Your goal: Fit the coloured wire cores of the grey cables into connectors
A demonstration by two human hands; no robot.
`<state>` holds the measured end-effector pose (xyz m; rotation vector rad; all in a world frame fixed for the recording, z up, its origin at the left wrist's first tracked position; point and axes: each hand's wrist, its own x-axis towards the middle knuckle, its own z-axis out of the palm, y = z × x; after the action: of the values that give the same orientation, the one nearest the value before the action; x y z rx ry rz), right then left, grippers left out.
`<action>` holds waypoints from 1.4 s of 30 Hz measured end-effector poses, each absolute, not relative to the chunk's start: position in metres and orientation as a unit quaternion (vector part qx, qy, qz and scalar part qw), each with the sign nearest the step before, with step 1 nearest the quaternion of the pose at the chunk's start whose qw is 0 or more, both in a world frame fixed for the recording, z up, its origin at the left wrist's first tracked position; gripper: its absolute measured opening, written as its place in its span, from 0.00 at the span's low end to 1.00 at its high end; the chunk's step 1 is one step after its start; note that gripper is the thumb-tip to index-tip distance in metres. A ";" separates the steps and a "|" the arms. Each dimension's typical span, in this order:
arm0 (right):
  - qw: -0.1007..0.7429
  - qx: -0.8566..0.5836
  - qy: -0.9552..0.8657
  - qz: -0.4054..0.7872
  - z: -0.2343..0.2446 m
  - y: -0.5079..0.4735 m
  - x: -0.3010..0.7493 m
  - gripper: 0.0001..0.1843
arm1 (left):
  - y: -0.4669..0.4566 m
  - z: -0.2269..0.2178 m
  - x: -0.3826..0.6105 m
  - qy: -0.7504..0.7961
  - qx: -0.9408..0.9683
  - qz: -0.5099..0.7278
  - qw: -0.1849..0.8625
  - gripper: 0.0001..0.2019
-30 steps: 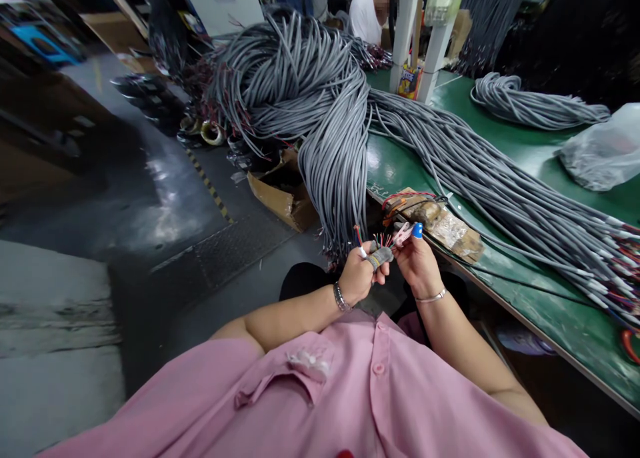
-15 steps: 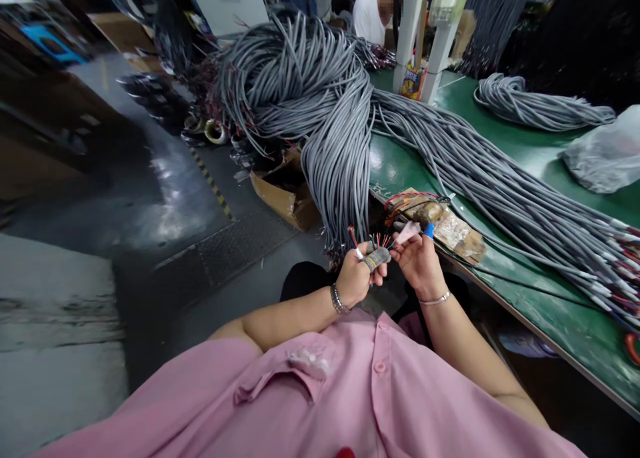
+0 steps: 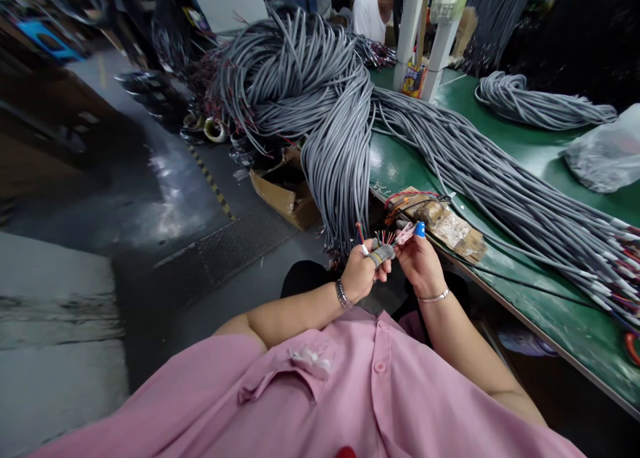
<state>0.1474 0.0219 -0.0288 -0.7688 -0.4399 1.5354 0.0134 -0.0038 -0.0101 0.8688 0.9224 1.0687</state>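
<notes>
Left hand (image 3: 357, 278) closed around a grey cable end (image 3: 382, 253), and the stripped coloured wires (image 3: 384, 237) fan out of my fist toward 12 o'clock. One red lead sticks out at 11. Cable end sits just off the table edge, over my lap.

Right hand (image 3: 421, 266) at 3 o'clock of the left, nearly touching it. Fingers pinched narrow on a small pink piece (image 3: 405, 233); can't tell what it is. Blue cap on one fingertip (image 3: 419, 229). Pink piece tip is right at the wire fan.

Taped cardboard pad (image 3: 445, 223) on the green table (image 3: 550, 305), just past my right hand at 1 o'clock. Big grey cable bundle (image 3: 337, 158) hangs over the table edge at 12. Open cardboard box (image 3: 283, 193) on the floor at 10. Plastic bag (image 3: 603, 153) far out at 2. Person in a white shirt (image 3: 367, 17) at 12, well apart.
</notes>
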 end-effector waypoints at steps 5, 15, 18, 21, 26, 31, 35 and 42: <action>0.637 -0.321 -0.181 0.677 -0.032 0.023 0.145 0.15 | -0.005 -0.013 0.016 0.414 0.388 0.470 0.676 0.16; 0.589 -0.315 -0.214 0.713 -0.031 0.016 0.152 0.27 | -0.012 -0.012 0.006 0.405 0.393 0.495 0.661 0.15; 0.588 -0.325 -0.222 0.707 -0.025 0.016 0.151 0.20 | -0.009 -0.010 0.004 0.412 0.391 0.514 0.642 0.17; 0.597 -0.335 -0.220 0.695 -0.022 0.016 0.149 0.17 | -0.006 -0.009 0.006 0.416 0.395 0.529 0.626 0.17; 0.613 -0.358 -0.197 0.676 -0.022 0.016 0.148 0.20 | -0.003 -0.010 0.010 0.418 0.391 0.528 0.628 0.17; 0.614 -0.356 -0.187 0.679 -0.023 0.017 0.151 0.14 | -0.001 -0.009 0.015 0.416 0.379 0.530 0.635 0.16; 0.622 -0.339 -0.192 0.679 -0.026 0.018 0.151 0.11 | 0.000 -0.010 0.018 0.422 0.384 0.524 0.633 0.17; 0.636 -0.332 -0.200 0.667 -0.030 0.020 0.148 0.11 | -0.001 -0.014 0.021 0.441 0.396 0.503 0.629 0.17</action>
<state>0.1484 0.0198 -0.0296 -0.7594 -0.4568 1.5245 0.0212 -0.0014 -0.0136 0.9083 1.0115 1.1522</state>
